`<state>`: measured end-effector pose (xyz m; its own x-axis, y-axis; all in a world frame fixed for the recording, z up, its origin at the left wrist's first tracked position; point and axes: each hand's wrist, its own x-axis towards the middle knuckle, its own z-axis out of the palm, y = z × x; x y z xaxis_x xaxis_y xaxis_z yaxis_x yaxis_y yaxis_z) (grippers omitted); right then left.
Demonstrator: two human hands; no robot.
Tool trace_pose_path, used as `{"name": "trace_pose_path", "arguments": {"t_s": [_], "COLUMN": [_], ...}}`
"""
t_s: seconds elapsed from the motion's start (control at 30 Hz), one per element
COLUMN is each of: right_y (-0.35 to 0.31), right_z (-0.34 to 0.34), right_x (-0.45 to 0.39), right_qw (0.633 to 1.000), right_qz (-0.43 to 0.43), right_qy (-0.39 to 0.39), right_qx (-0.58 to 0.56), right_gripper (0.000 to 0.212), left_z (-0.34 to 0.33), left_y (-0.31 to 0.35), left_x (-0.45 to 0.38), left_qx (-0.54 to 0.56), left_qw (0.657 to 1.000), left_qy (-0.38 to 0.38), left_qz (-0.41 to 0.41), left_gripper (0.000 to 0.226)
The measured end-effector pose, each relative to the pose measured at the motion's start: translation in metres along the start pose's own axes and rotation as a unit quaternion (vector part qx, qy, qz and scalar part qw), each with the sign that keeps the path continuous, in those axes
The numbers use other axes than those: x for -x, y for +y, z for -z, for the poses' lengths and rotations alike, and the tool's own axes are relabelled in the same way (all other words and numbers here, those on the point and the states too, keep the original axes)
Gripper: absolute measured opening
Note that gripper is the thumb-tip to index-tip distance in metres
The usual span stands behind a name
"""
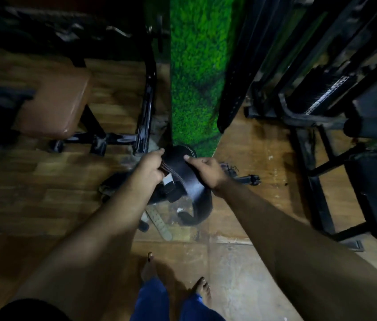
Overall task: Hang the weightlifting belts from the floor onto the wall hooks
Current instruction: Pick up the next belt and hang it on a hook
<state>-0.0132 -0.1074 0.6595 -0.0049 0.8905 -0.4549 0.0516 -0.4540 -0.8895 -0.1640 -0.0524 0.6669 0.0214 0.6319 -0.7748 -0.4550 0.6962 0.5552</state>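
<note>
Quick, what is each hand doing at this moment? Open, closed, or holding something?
Left hand: grips the left edge of the black belt.
Right hand: grips the right edge of the same belt.

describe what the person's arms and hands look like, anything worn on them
Both forearms are bare down to the left hand and right hand. No gloves, watch or rings show. A dark short sleeve edges the left upper arm; the right sleeve is out of view.
</note>
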Motion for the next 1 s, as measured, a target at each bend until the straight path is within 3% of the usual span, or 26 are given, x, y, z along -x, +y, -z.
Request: {"name": "trace_pose_path", "arguments": {"t_s": [0.1,0.27,0.4,0.47,0.53,0.63,0.77,0.8,0.9,1.0], "right_y": [-0.030,-0.092,-0.132,-0.149,-0.164,-0.177,-0.193,-0.200,-0.231,-0.261], "right_z": [0.005,0.027,0.049,0.056,0.063,0.073,0.079,0.080,0.078,0.072], "right_x": [0.017,0.046,0.065,0.077,0.089,0.102,0.123,0.128,0.129,0.124], "right_qw": [0.999,0.983,0.980,0.983,0.985,0.988,0.990,0.991,0.986,0.974], "right_qz": [-0.032,-0.034,-0.065,-0.031,0.025,0.077,0.071,0.070,0.088,0.155], "right_qy": [0.018,0.063,0.060,0.051,0.043,-0.039,-0.100,-0.092,-0.048,0.006], "right_qx": [-0.040,-0.171,-0.180,-0.172,-0.166,-0.125,-0.068,-0.068,-0.130,-0.165], "right_gripper": [0.066,0.055,0.042,0.031,0.007,0.039,0.025,0.016,0.034,0.015], "left_z": [-0.022,-0.039,-0.049,-0.054,-0.061,-0.077,-0.100,-0.104,-0.110,-0.105], "left_y": [0.012,0.027,0.021,0.025,0.039,0.074,0.104,0.105,0.102,0.095], "left_x": [0.039,0.088,0.120,0.135,0.153,0.172,0.202,0.209,0.223,0.225], "left_qx": [-0.067,-0.106,-0.160,-0.173,-0.186,-0.179,-0.188,-0.185,-0.171,-0.181], "left_qw": [0.996,0.976,0.957,0.950,0.942,0.942,0.932,0.926,0.898,0.876], "left_qy": [-0.050,-0.099,-0.135,-0.130,-0.103,-0.114,-0.125,-0.121,-0.148,-0.144], "left_qz": [-0.032,-0.163,-0.202,-0.226,-0.260,-0.260,-0.284,-0.305,-0.378,-0.424], "left_gripper": [0.026,0.028,0.058,0.059,0.045,0.032,0.015,0.013,0.014,0.034]}}
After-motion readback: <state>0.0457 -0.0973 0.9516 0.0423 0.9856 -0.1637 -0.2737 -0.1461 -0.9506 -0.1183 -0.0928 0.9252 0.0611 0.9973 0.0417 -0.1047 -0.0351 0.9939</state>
